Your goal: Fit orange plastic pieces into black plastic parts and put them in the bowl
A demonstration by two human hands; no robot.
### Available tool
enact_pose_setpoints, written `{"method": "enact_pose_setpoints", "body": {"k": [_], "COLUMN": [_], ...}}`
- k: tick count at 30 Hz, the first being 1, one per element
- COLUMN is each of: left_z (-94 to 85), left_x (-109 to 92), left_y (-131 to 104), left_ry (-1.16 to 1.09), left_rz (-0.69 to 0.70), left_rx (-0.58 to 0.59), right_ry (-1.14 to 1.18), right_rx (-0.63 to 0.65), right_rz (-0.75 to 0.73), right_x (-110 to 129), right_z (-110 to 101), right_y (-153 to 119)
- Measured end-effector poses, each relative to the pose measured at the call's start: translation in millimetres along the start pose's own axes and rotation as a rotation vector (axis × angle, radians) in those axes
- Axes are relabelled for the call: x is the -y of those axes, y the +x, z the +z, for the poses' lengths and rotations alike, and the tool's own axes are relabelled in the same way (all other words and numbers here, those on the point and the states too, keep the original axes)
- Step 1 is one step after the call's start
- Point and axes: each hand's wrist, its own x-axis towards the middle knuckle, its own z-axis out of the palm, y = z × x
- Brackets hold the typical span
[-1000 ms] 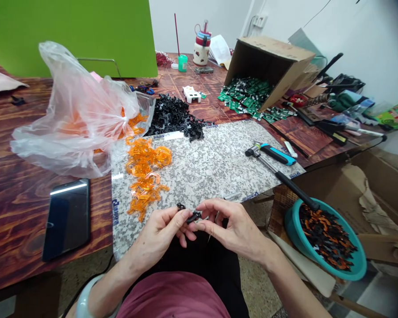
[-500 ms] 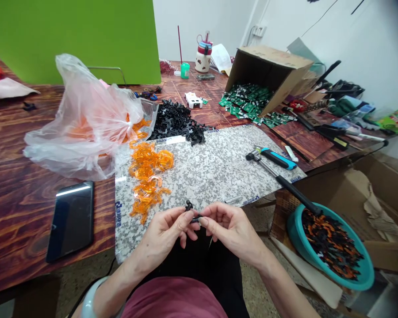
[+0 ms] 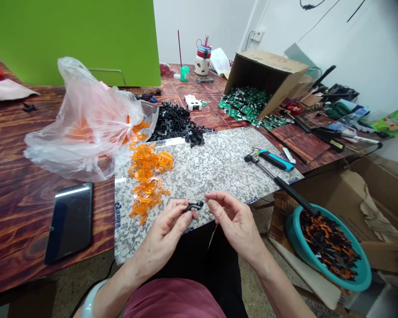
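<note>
My left hand point(image 3: 169, 223) pinches a small black plastic part point(image 3: 194, 206) between thumb and fingers, just above the front edge of the speckled grey board point(image 3: 199, 172). The part is curved, with a knobbed end pointing right. Close to that end is my right hand point(image 3: 230, 216), apart from the part, fingers loosely curled and nothing visible in them. Left of centre on the board lie orange translucent plastic pieces point(image 3: 147, 194). Behind them is a heap of similar black parts point(image 3: 174, 121).
A hammer point(image 3: 281, 185) and a blue-black-handled tool point(image 3: 275, 160) lie on the board's right. A teal basin point(image 3: 290, 225) of black and orange parts stands at right. A plastic bag point(image 3: 82, 145), a phone point(image 3: 69, 223) and a tipped carton point(image 3: 288, 84) with green circuit boards surround the board.
My right hand has let go of the black part and drawn back slightly to the right. In my left hand the part has turned, its knobbed end now pointing right.
</note>
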Motion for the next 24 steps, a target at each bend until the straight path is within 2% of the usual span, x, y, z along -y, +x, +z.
{"method": "enact_pose_setpoints", "body": {"k": [3,5,12,15,20,24], "left_z": [0.0,2.0,10.8,12.6,7.2,-0.8], "left_x": [-1,1,12,11,10,14], "left_y": [-2,-4,-12,-14,-17,-19], "left_ry": [-0.042,-0.076,-0.059,-0.001,0.109,0.102], "left_rz": [-0.047,-0.075,-0.03,0.023,0.102,0.001], "left_rx": [0.13,0.139,-0.012,-0.05,-0.1,-0.12], "right_ry": [-0.02,0.022,0.043,-0.033,-0.119,-0.083], "right_rx": [0.125,0.168,0.159,0.166,0.107,0.334], "right_rz": [-0.067,-0.044,0.024,-0.025,-0.14,-0.066], "right_x": [5,6,5,9,11,9], "right_z": [-2,1,10,13,21,19], "right_y": [4,3,-5,-8,-7,15]}}
